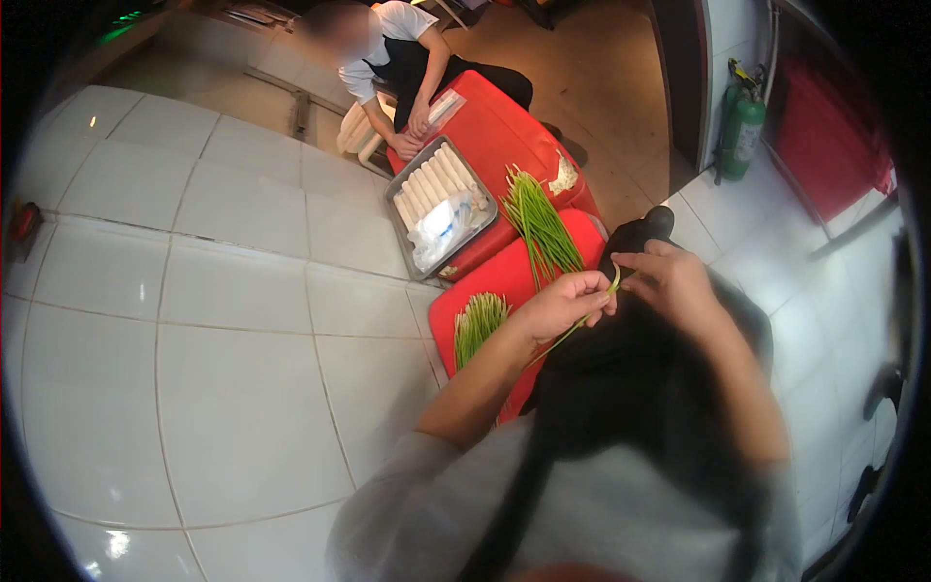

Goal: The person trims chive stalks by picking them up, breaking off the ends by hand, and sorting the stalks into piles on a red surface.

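Observation:
My left hand [570, 303] is closed around a single thin green stalk [566, 337], which looks like a garlic scape. Its lower end trails down past my left wrist, and the pale upper tip bends up between my two hands. My right hand [676, 283] pinches at that tip with thumb and forefinger. Just beyond my hands, a long bundle of green stalks [541, 228] lies across the red lids. A second bundle [479, 325] rests on the nearer red lid [446, 315], left of my left forearm.
A person [412, 58] sits across the farther red container [504, 121], hands by its edge. On it stands a grey tray [397, 218] of pale rolls [436, 184] and a plastic bag [441, 233]. White tiled wall is at left; a green fire extinguisher [742, 131] stands at right.

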